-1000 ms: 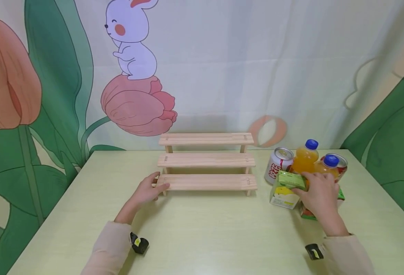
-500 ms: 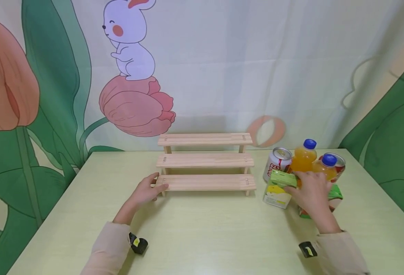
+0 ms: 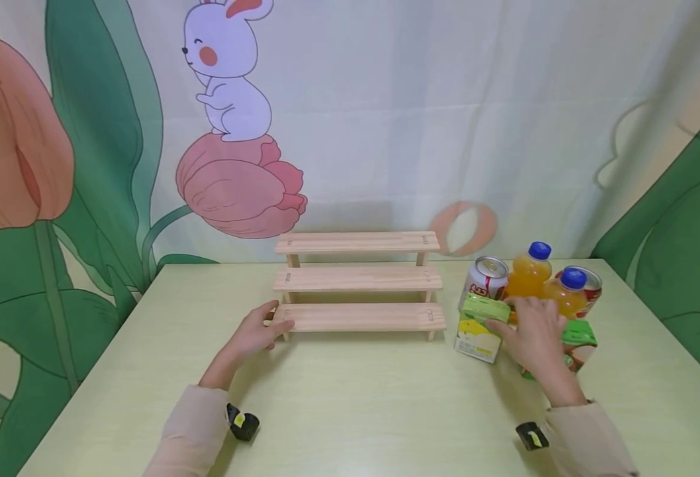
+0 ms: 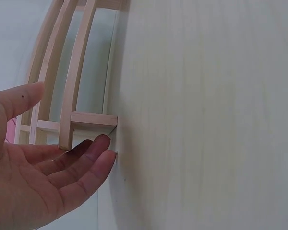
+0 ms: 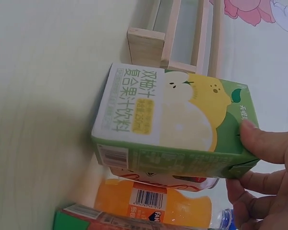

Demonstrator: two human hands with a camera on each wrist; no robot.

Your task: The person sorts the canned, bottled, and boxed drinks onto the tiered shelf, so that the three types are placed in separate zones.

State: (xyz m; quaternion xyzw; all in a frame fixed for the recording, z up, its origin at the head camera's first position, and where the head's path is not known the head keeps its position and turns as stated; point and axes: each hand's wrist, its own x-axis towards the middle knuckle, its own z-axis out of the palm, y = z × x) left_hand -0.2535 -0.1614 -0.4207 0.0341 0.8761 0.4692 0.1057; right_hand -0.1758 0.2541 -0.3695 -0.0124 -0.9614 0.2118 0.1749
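In the head view my right hand [image 3: 537, 338] pinches a green and yellow juice box [image 3: 482, 328] near its top, at the front of a group of drinks. Close up in the right wrist view, the thumb lies on the printed face of the juice box [image 5: 182, 115], with the other fingers behind it. My left hand [image 3: 257, 334] is at the left end of the three-tier wooden shelf [image 3: 358, 317]. In the left wrist view its loosely bent fingers [image 4: 81, 172] reach the end of the lowest plank, while the thumb stands apart above it.
Behind the juice box stand a white can [image 3: 487, 278], two orange drink bottles [image 3: 528, 275] with blue caps, and a red can [image 3: 591, 285]. A red and green juice box [image 3: 579, 341] is right of the right hand. A printed curtain [image 3: 373, 132] hangs behind the table.
My right hand has moved slightly left with the green and yellow juice box, exposing more of the red and green box. The left hand stays at the shelf's end.
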